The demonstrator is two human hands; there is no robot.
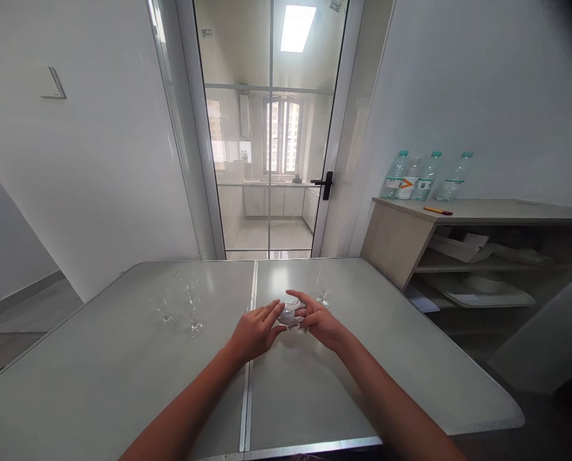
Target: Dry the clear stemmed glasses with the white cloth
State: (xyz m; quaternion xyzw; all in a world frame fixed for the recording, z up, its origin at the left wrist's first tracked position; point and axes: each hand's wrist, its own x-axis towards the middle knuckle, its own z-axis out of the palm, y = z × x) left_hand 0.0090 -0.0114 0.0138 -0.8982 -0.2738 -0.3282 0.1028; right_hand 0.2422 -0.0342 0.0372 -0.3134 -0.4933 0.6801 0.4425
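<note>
Over the middle of the table, my left hand [254, 333] has its fingers and thumb around a clear wine glass [285, 315], lying on its side in the grip. My right hand [322, 322] is closed on a white cloth [296, 307], pressed at the mouth of the glass. The fingers and cloth hide much of the glass, so I cannot tell how far the cloth goes in. Just behind my right hand another clear stemmed glass [323, 298] stands upright. On the left, several more stemmed glasses [196, 328] stand close together.
The grey table [123, 390] has a metal seam [246, 397] down its middle. A low shelf unit [497, 210] on the right bears several plastic bottles [425, 179] and an orange-red pen-like object [438, 210]. Behind the table is a glass door [290, 141] with a black handle [327, 186].
</note>
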